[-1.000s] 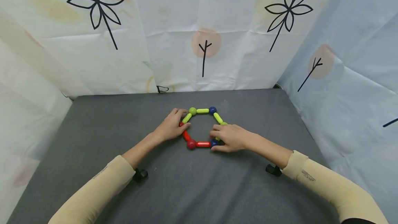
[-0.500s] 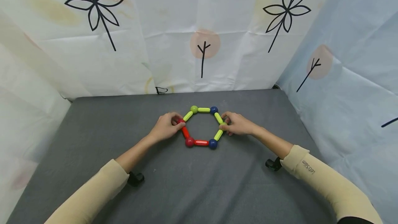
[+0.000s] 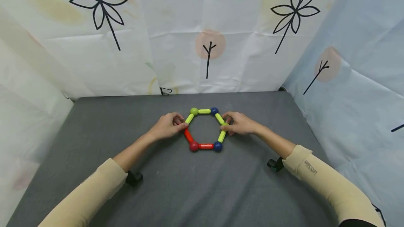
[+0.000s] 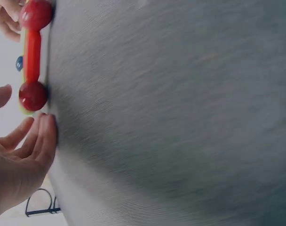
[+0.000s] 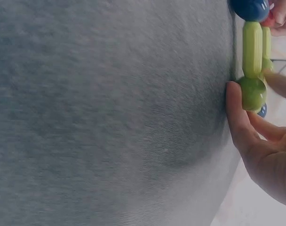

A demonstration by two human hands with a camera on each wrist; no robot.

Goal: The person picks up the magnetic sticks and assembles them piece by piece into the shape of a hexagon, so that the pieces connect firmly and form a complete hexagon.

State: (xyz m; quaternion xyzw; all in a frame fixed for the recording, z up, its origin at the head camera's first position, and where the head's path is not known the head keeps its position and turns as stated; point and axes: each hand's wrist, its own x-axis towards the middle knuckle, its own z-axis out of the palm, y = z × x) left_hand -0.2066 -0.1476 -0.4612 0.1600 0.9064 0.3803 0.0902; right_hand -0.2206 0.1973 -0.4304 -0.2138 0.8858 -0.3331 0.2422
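A six-sided ring of coloured toy rods and balls lies on the grey table, with a red rod (image 3: 206, 146) along its near side. My left hand (image 3: 167, 126) is at the ring's left corner. In the left wrist view its fairly straight fingertips lie right beside a red ball (image 4: 33, 96), with the thumb apart from them. From above, the thumb covers most of that ball. At the right corner my right hand (image 3: 241, 123) pinches a green ball (image 5: 252, 94) between thumb and fingers. A yellow-green rod (image 5: 252, 49) joins this ball to a blue ball (image 3: 217, 146).
Grey cloth covers the table (image 3: 202, 188) all around the ring. A white printed curtain (image 3: 176, 59) hangs behind the far edge, and more sheets hang at both sides. Each wrist carries a small black camera (image 3: 134, 178).
My right hand has moved from the near blue ball up to the green ball at the right corner. My left hand has drawn slightly left. The ring's far side has shifted a little left.
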